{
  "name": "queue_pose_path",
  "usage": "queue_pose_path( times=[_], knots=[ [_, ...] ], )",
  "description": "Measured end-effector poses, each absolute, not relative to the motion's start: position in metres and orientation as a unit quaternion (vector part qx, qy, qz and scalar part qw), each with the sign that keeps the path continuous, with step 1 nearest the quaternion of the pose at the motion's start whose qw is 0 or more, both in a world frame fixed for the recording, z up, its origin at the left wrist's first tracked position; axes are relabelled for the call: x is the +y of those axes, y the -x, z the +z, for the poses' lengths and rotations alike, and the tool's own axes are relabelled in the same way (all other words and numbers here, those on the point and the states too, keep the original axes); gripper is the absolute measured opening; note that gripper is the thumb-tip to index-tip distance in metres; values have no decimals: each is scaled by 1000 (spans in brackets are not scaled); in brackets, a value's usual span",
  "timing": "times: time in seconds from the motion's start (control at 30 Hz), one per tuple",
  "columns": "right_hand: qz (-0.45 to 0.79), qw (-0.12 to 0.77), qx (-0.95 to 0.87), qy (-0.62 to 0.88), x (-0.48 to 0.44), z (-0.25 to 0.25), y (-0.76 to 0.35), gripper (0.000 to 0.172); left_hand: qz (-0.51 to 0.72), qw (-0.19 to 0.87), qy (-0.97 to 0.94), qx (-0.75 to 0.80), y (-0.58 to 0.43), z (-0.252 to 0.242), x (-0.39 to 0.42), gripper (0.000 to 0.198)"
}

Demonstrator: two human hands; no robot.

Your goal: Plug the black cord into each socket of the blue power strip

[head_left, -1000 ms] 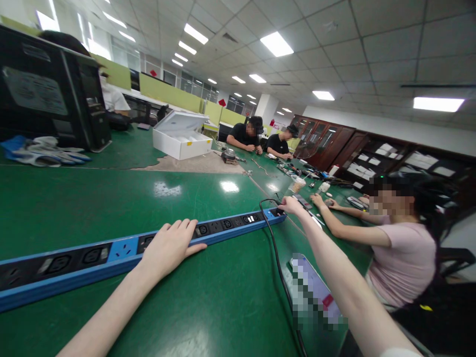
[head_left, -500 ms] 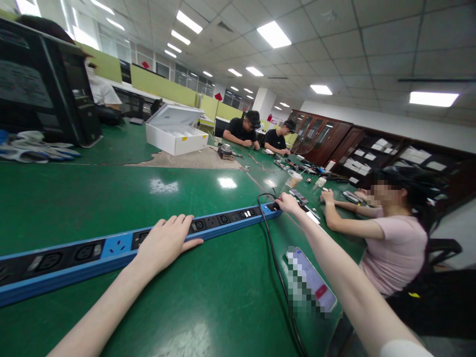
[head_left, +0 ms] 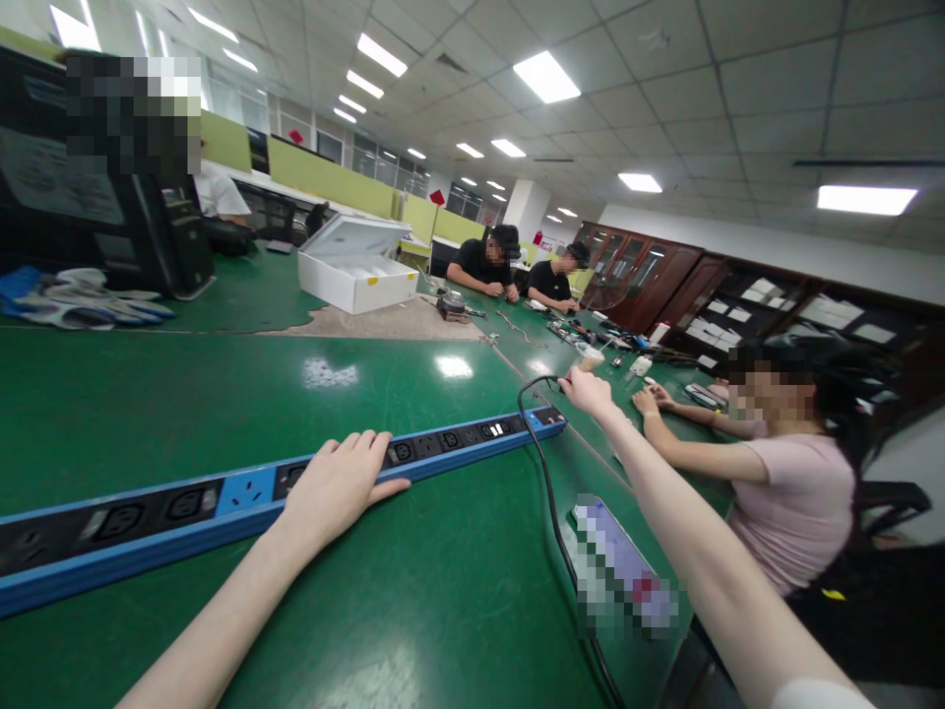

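A long blue and black power strip (head_left: 243, 491) lies slantwise on the green table. Across its middle rests my left hand (head_left: 344, 483), fingers over the far side and thumb along the near edge, gripping it. My right hand (head_left: 589, 392) is closed just past and above the strip's far end, pinching the end of a black cable (head_left: 547, 483). That cable loops over the strip and runs down toward me. My fingers hide most of the cable's end.
A phone (head_left: 627, 566) lies right of the cable. Further back stand an open white box (head_left: 361, 281) and a black computer case (head_left: 148, 217), with gloves (head_left: 81, 300) beside it. A person in pink (head_left: 789, 502) sits at the right; two people in black work at the far end.
My right hand has risen off the strip's far end, lifting the cable end with it. My left hand stays on the strip. The view has shifted slightly.
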State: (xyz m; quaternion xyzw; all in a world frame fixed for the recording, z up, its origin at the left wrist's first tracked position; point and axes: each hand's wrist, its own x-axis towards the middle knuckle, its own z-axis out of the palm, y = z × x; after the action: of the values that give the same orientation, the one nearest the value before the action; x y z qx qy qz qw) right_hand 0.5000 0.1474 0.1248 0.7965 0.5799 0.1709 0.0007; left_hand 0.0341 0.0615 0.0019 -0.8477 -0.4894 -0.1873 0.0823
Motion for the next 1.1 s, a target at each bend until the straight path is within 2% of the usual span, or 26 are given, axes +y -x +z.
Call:
queue_pose_path(
  times=[0.17,0.27,0.37,0.47,0.57,0.7,0.83,0.93,1.1],
  knots=[
    [242,-41,695,-676,119,153,-457,37,-202,48,847,-490,-34,2,59,65],
    [218,-67,760,-608,94,169,-417,37,-227,-24,842,-489,-33,7,61,72],
    [148,-69,802,-574,67,184,-372,39,-308,-203,813,-451,-32,29,58,77],
    [97,-75,825,-551,42,191,-329,36,-389,-411,747,-349,-37,70,39,66],
    [58,-114,866,-483,22,192,-294,29,-399,-490,722,-280,-46,109,9,49],
    [-36,-230,880,-414,6,184,-261,30,-414,-453,710,-346,-53,130,-24,45],
    [-230,-317,834,-389,-5,170,-231,29,-409,-411,688,-437,-43,127,-47,46],
    [-350,-354,776,-388,-11,159,-205,33,-379,-347,699,-498,-28,128,-66,39],
    [-428,-365,728,-392,-21,152,-154,29,-357,-244,710,-556,5,131,-95,31]
  ],
)
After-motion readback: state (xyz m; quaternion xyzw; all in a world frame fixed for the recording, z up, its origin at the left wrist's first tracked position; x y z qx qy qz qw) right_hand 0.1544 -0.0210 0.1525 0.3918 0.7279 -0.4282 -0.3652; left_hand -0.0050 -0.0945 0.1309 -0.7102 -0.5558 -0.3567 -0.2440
